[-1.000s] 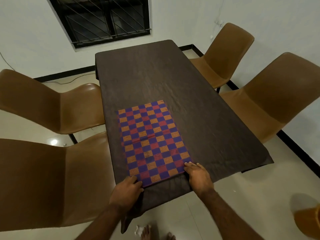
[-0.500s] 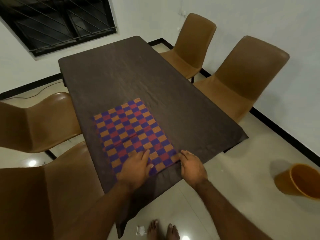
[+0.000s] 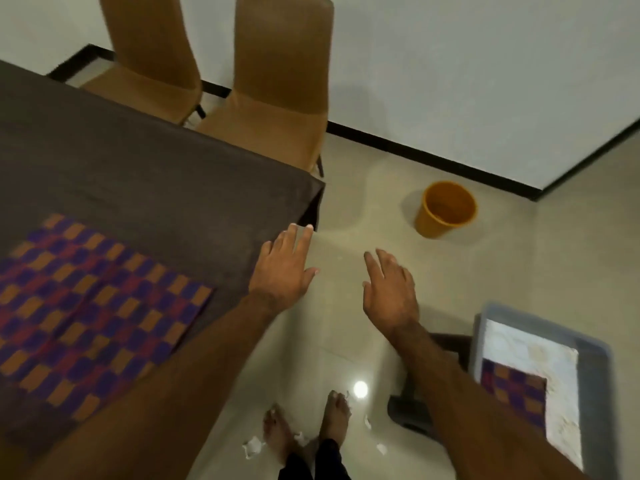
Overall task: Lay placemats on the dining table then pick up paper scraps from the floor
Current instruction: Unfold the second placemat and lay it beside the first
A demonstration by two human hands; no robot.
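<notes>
Placemat (image 3: 97, 306) in purple, red and orange checks lies flat on the desk (image 3: 156, 174), near its front edge and towards the left of the head view. The desk is covered by a dark brown cloth. The image is motion-blurred, so the weave is soft.

The left hand (image 3: 282, 268) hangs palm down at the desk's near right edge, half over the cloth and half over the floor (image 3: 519, 265). Its fingers (image 3: 294, 240) are straight and spread and hold nothing; whether they touch the cloth cannot be told. The right hand (image 3: 389, 289) hovers over bare floor, apart from the left, its fingers (image 3: 384, 261) loosely extended and also holding nothing.

Paper scraps (image 3: 252, 446) lie on the floor at the bottom of the view, white and crumpled, scattered around the person's two bare feet (image 3: 334, 420). Some lie just beside the toes and others a little off to the right.

An orange bin (image 3: 446, 209) stands upright on the floor beyond the hands, well apart from the desk. Two tan chairs (image 3: 280, 81) stand side by side along the desk's far side. At lower right a grey tray (image 3: 592, 375) sits on a dark stand (image 3: 408, 410). It holds a white mat (image 3: 530, 351) with a second checkered placemat (image 3: 512, 386) lying on it.
</notes>
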